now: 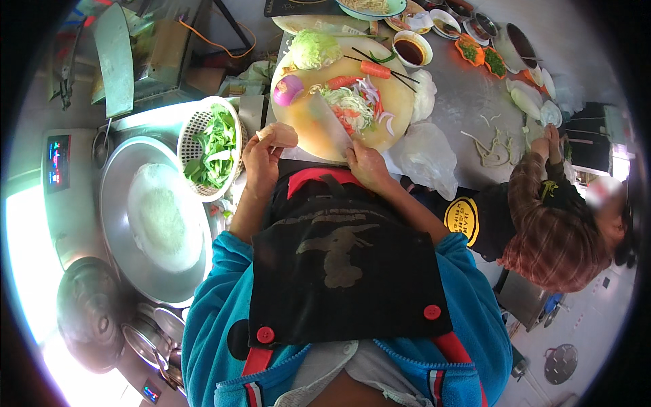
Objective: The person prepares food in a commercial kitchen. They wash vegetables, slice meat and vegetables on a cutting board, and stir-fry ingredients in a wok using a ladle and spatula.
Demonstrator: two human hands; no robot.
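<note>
My left hand [262, 163] holds a pale tan, cylinder-shaped piece of food [280, 135], possibly a root vegetable, just off the near-left edge of a round cutting board [300, 122]. In my right hand [367, 165] is the handle of a cleaver, its broad blade [329, 121] over the board. Beyond the blade lies a pile of shredded pale vegetable and red strips [351, 108], with sliced purple onion [370, 91] on it. A purple onion [288, 90], a leafy green head [315, 49], a carrot piece [375, 69], a green chilli [382, 58] and dark chopsticks surround the pile.
To my left are a colander of leafy greens [213, 147] and a large wok [117, 203] holding cloudy liquid. Beyond the board stands a bowl of dark sauce [410, 51]. Plastic bags [427, 157] lie at its right. A co-worker [549, 224] works at the table's right end.
</note>
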